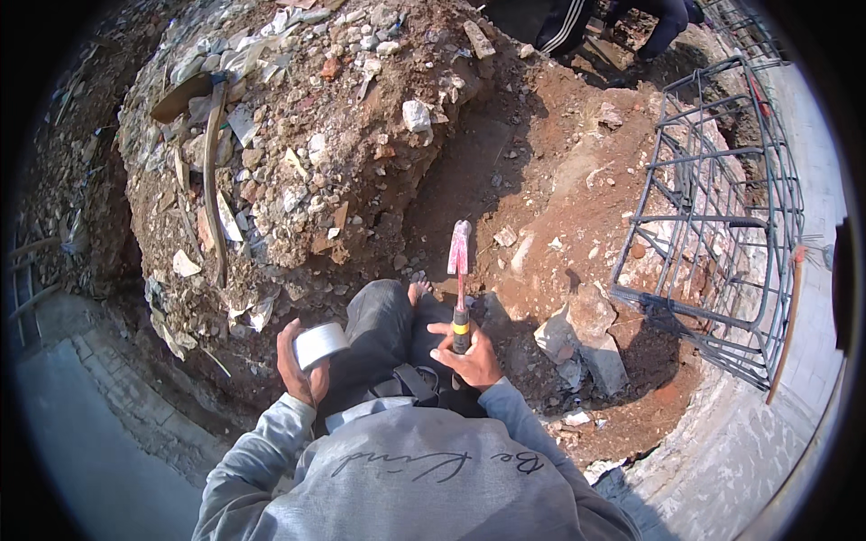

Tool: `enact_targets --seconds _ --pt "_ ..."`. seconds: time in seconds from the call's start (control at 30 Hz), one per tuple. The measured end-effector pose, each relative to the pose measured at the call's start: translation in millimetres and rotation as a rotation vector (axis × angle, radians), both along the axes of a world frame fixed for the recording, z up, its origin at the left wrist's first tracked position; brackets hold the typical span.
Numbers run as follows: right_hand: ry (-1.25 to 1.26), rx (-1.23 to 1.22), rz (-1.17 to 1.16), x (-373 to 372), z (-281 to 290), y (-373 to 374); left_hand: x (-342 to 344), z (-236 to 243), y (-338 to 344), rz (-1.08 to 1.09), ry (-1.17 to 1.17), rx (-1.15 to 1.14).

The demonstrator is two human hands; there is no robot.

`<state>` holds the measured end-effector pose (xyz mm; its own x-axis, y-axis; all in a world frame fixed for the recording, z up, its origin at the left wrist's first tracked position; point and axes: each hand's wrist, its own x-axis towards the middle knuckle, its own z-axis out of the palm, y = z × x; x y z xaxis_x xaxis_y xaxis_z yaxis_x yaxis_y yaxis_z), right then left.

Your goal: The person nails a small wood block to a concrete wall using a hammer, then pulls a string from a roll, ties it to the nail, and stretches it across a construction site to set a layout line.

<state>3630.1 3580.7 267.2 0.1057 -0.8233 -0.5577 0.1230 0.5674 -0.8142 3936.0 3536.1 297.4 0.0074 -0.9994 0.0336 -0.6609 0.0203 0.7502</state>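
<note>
My left hand (294, 365) is closed around a white roll (321, 344), which looks like tape or wound string; I cannot tell which. It is held beside my left thigh. My right hand (474, 362) grips a claw hammer (460, 270) by its black and yellow handle. The hammer points away from me, and its worn red and pale head is at the far end, over the brown soil. My bent leg in dark trousers (379, 316) is between the two hands, with a bare foot (419, 291) showing past it.
A rubble mound (361, 135) rises ahead, with a hoe (214, 180) lying on its left. To the right stands a rebar cage (713, 207) beside a concrete ledge (812, 316). Broken concrete pieces (600, 361) lie right of my hand. Another person's legs (566, 27) are at the top.
</note>
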Motion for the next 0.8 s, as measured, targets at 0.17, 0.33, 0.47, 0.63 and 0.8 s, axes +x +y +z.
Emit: enact_targets --seconds 0.17,0.33,0.47,0.63,0.8 --pt "-0.201 -0.27 0.211 77.7 28.2 -75.3 -17.1 25.5 13.5 0.114 0.021 -0.013" --pt "-0.088 -0.209 0.561 105.5 29.9 -90.0 -13.3 33.4 29.2 0.153 0.286 0.205" --pt "0.014 -0.296 0.608 74.0 38.3 -120.8 -4.4 62.2 4.0 -0.19 0.189 0.558" --pt "0.029 -0.241 0.501 28.3 49.7 -168.5 24.6 22.8 -27.5 -0.211 0.134 0.716" --pt "-0.186 -0.202 0.357 35.8 56.9 -166.7 -67.6 67.6 -79.7 -0.024 0.451 0.407"
